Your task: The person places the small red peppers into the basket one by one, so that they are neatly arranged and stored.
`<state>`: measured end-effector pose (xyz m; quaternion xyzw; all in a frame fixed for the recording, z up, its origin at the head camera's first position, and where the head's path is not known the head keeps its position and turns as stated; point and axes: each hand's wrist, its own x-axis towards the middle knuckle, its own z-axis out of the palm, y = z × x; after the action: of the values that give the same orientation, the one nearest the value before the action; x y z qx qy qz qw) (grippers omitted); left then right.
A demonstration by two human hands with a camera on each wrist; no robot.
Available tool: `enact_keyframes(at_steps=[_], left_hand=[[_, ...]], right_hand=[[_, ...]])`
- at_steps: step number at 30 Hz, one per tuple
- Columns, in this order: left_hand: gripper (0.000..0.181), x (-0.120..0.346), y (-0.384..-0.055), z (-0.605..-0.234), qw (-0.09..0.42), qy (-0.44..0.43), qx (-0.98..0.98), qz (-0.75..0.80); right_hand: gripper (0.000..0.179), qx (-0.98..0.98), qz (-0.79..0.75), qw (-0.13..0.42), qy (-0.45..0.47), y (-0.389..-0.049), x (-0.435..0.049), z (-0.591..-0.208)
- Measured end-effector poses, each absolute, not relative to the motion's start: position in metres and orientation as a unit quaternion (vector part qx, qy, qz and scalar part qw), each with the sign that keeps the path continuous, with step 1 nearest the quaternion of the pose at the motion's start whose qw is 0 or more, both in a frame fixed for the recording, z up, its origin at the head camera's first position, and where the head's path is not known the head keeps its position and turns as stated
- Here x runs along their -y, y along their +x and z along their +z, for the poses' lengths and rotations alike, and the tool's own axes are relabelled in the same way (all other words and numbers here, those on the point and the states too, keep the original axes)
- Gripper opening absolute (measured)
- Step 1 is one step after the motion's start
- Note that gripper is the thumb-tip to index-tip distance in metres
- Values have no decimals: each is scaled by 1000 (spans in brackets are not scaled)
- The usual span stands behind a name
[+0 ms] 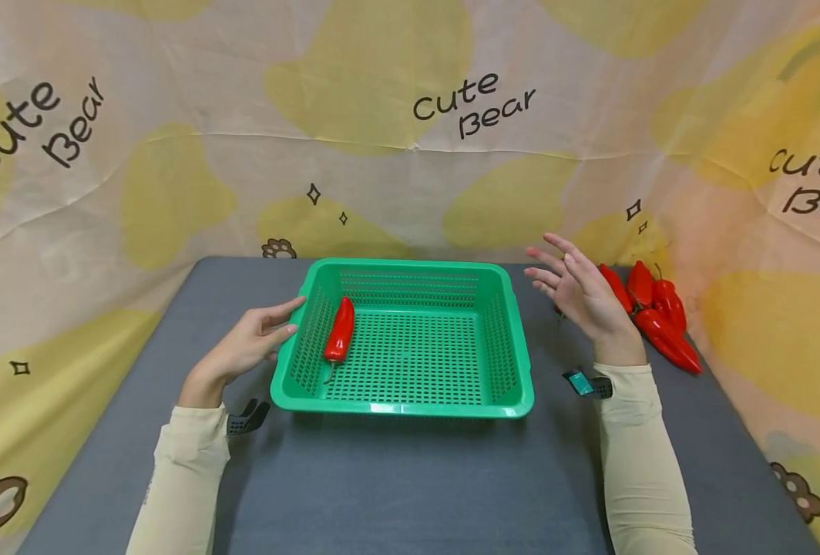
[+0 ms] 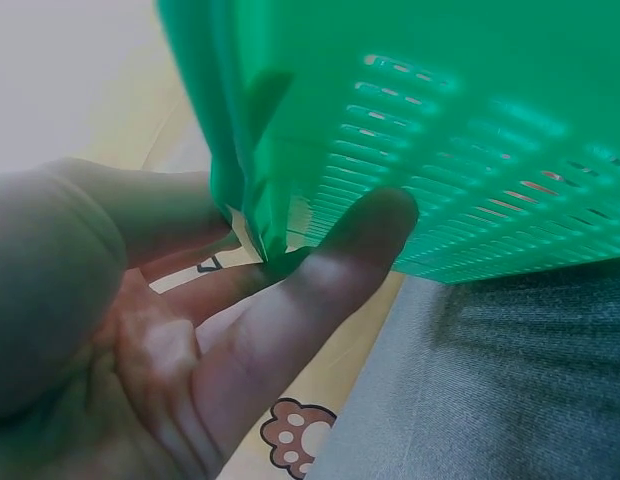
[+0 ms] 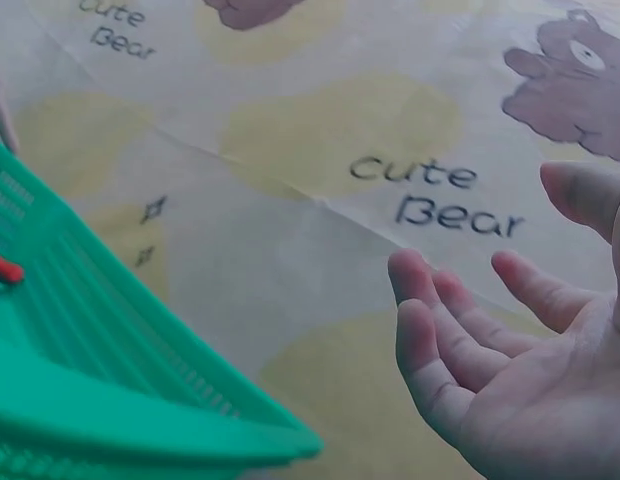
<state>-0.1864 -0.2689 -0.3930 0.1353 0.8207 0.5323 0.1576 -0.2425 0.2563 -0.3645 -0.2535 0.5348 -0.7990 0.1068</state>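
Observation:
A green plastic basket (image 1: 403, 406) stands on the grey table, with one red chili pepper (image 1: 341, 331) lying at the left of its floor. At the basket's left rim, my left hand (image 1: 247, 343) grips the edge; the left wrist view shows a finger (image 2: 375, 230) against the outer wall beneath the rim. My right hand (image 1: 586, 297) is raised beside the basket's right side, fingers apart and loosely bent, holding nothing. Several more red chili peppers (image 1: 667, 339) lie in a pile just beyond it to the right, partly hidden by the hand.
A printed cloth (image 1: 410, 185) with bear lettering hangs behind and beside the grey table (image 1: 410, 486). Each wrist wears a dark strap, the right one with a teal piece (image 1: 579, 381). A small dark stem (image 1: 559, 312) shows beneath the right hand.

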Motion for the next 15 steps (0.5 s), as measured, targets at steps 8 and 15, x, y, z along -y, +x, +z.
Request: enact_keyframes(at_steps=[8,15], left_hand=[[60,270,-186,-392,156,131,-820,534],[60,269,-186,-393,158,134,-817,538]], right_hand=[[40,-539,-809,75,-223,-248,-273,-368],[35,-551,-816,53,-167,-249,-287,-375]])
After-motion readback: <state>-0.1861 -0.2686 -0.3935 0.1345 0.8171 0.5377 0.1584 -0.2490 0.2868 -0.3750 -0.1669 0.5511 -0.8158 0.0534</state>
